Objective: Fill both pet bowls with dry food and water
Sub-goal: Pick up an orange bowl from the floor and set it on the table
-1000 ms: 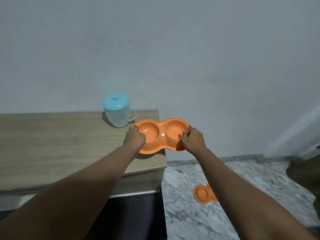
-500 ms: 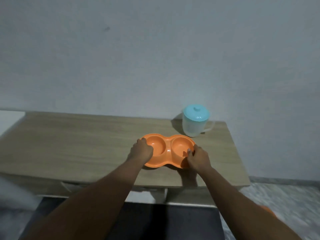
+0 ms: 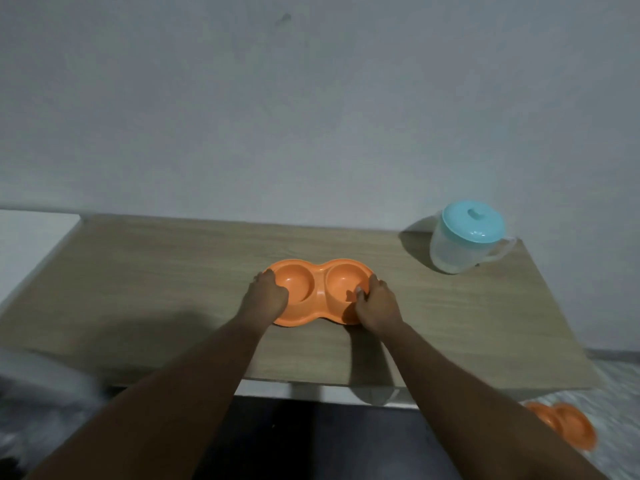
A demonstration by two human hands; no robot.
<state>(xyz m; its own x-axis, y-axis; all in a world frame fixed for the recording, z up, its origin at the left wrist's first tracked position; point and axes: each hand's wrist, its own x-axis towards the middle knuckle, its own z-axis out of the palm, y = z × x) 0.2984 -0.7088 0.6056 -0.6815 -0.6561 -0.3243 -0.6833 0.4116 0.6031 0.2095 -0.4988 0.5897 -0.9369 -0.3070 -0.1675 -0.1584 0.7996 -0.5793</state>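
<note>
Centre of frame, on a wooden table [image 3: 156, 271]: one orange double bowl [image 3: 320, 296], both wells empty. Left hand [image 3: 265, 299] curled over its left rim, right hand [image 3: 377, 308] pinching its right rim, thumb inside the well. Upper right, well apart on the table: one clear jug [image 3: 460, 251], blue lid on. Lower right, on the floor beside the right forearm: a second bowl [image 3: 568, 424]. Two bowls, one jug.
</note>
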